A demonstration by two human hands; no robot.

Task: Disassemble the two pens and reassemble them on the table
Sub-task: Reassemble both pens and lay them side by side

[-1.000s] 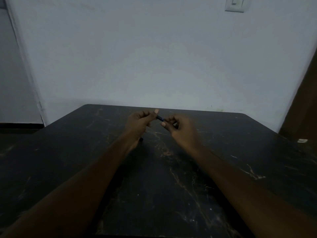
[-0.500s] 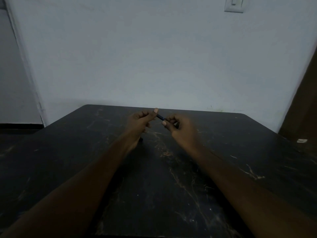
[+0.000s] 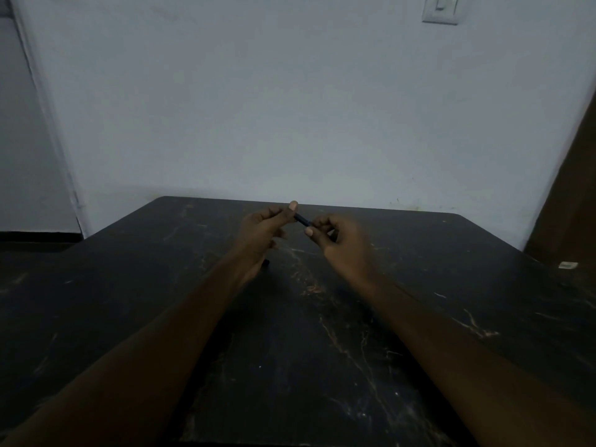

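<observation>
Both my hands are raised over the far middle of the dark marbled table (image 3: 290,350). Between them runs a short dark blue pen (image 3: 302,219), only a small stretch of it showing. My left hand (image 3: 263,232) pinches its left end between thumb and fingers. My right hand (image 3: 342,241) pinches the right end, with its other fingers curled. A small dark end (image 3: 265,263) pokes out below my left hand; I cannot tell what it belongs to. No second pen is clearly visible in the dim light.
The table's far edge meets a pale wall (image 3: 290,108). A light switch (image 3: 441,9) is high on the wall at right. A brown door (image 3: 577,195) stands at the right edge, with a small white object (image 3: 568,265) near the table's right side.
Almost nothing differs. Both hands keep pinching the pen in the same place, with only slight finger shifts.
</observation>
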